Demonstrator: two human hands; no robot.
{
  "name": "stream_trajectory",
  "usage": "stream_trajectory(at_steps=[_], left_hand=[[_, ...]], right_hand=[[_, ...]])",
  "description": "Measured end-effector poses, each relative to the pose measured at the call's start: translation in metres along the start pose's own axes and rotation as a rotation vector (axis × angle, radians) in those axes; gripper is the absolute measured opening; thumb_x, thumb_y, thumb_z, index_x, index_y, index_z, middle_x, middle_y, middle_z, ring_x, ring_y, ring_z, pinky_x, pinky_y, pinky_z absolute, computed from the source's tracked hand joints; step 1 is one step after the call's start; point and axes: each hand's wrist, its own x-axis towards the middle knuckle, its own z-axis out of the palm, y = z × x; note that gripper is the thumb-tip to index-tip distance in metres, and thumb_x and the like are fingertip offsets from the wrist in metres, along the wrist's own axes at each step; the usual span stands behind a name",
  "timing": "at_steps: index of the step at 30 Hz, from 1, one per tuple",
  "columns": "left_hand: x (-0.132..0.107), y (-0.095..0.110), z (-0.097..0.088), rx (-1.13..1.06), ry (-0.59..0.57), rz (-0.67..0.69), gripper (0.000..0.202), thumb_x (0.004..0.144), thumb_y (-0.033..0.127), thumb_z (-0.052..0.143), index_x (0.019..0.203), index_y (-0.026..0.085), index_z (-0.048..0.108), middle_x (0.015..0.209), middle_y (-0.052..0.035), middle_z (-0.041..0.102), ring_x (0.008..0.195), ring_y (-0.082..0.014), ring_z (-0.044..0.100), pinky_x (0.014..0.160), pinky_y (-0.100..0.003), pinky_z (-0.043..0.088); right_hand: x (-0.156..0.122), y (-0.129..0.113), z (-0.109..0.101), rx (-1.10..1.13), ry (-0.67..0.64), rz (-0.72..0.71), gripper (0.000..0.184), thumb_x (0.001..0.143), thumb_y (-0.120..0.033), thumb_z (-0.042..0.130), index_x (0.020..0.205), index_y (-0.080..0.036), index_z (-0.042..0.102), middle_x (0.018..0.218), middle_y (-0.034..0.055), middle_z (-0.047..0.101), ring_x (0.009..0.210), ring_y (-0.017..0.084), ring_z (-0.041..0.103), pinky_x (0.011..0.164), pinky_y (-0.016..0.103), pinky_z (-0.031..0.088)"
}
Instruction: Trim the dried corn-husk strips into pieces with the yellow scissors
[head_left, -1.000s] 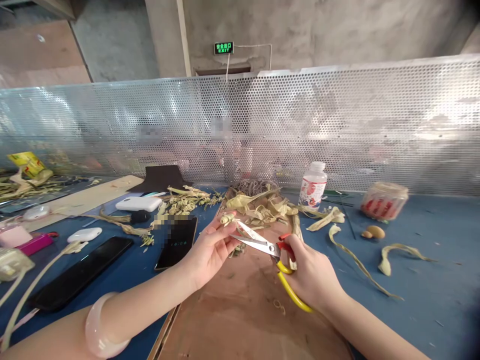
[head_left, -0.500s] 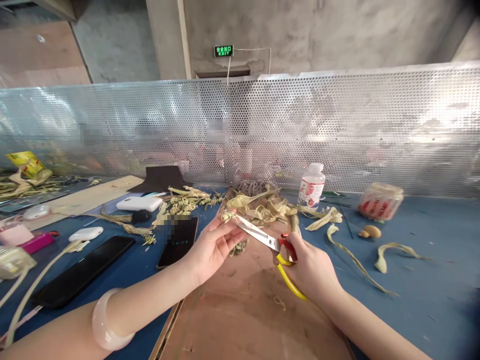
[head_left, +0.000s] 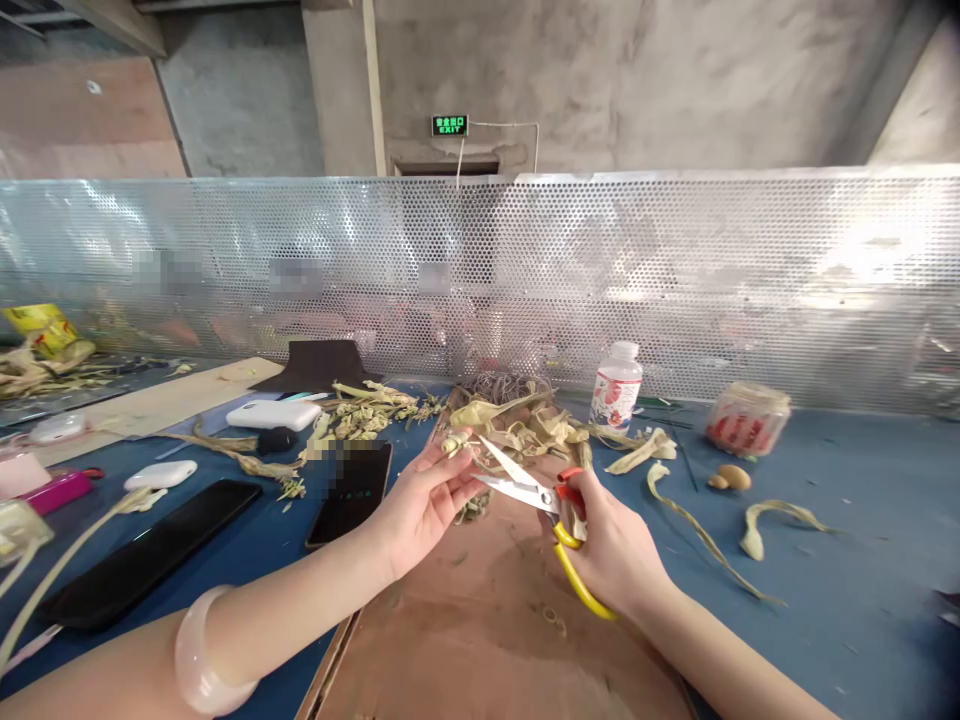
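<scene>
My left hand [head_left: 421,502] pinches a small pale plant stalk piece [head_left: 454,441] between thumb and fingers, held above a brown board [head_left: 480,630]. My right hand [head_left: 611,545] grips scissors [head_left: 534,488] with yellow and red handles. The steel blades are parted and point left at the stalk piece. A pale bangle [head_left: 196,655] sits on my left forearm. A heap of dried leaf strips [head_left: 525,420] lies just beyond both hands.
On the blue table [head_left: 847,560] lie two black phones [head_left: 352,478], a white power bank [head_left: 274,413], a white bottle [head_left: 616,384], a plastic tub [head_left: 748,416], and loose leaf strips [head_left: 776,520]. A perforated metal screen [head_left: 675,270] closes the back.
The scissor blades, closed half a second ago, have parted again beside the stalk piece. Both hands stay in about the same place; the view has tilted slightly.
</scene>
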Motion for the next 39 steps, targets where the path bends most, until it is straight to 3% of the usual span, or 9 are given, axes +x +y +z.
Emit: stream_trajectory(at_steps=[6,14,20,26,32,39], left_hand=[[0.003,-0.001,-0.003,0.001,-0.005,-0.003,0.015,0.073,0.009,0.068,0.087,0.011,0.065,0.084,-0.0064,0.069,0.075,-0.0129,0.065,0.077,-0.025,0.055],[-0.002,0.004,0.002,0.025,-0.092,-0.014,0.011,0.075,0.008,0.065,0.085,0.013,0.065,0.088,-0.0042,0.068,0.077,-0.0117,0.064,0.084,-0.030,0.052],[0.001,0.004,0.001,0.065,-0.094,0.012,0.018,0.074,0.006,0.066,0.089,0.015,0.065,0.092,-0.0043,0.067,0.083,-0.0141,0.063,0.081,-0.029,0.052],[0.002,0.003,-0.001,0.077,-0.102,0.036,0.020,0.069,0.006,0.068,0.087,0.014,0.066,0.088,-0.0031,0.066,0.077,-0.0134,0.062,0.071,-0.026,0.052],[0.002,0.006,0.001,0.051,-0.108,0.036,0.019,0.071,0.004,0.065,0.087,0.015,0.066,0.083,-0.0017,0.066,0.075,-0.0113,0.061,0.074,-0.024,0.051],[0.004,0.007,0.001,0.013,-0.088,0.044,0.019,0.069,0.004,0.068,0.085,0.015,0.066,0.082,-0.0013,0.068,0.078,-0.0126,0.063,0.079,-0.027,0.051]], right_hand=[[-0.002,-0.002,-0.001,0.035,0.063,-0.056,0.025,0.069,-0.028,0.050,0.091,-0.023,0.039,0.074,0.0015,0.059,0.061,0.018,0.055,0.053,0.026,0.037],[0.001,-0.008,-0.002,0.279,0.037,0.124,0.015,0.079,-0.036,0.046,0.081,-0.025,0.036,0.062,-0.0050,0.049,0.052,0.013,0.045,0.048,0.023,0.034],[-0.001,-0.005,0.004,0.160,-0.002,0.051,0.018,0.074,-0.026,0.048,0.090,-0.024,0.039,0.071,-0.0009,0.056,0.057,0.015,0.051,0.051,0.024,0.037],[-0.008,-0.014,0.003,0.083,0.003,-0.077,0.026,0.069,-0.023,0.049,0.093,-0.024,0.040,0.076,0.0010,0.060,0.064,0.018,0.057,0.054,0.025,0.039],[-0.009,-0.018,0.005,0.082,0.002,-0.022,0.029,0.067,-0.021,0.050,0.095,-0.023,0.041,0.077,0.0016,0.061,0.065,0.018,0.058,0.054,0.024,0.037],[-0.005,-0.014,0.005,0.031,-0.083,0.080,0.019,0.070,-0.024,0.047,0.088,-0.024,0.038,0.074,0.0007,0.057,0.062,0.017,0.054,0.051,0.024,0.031]])
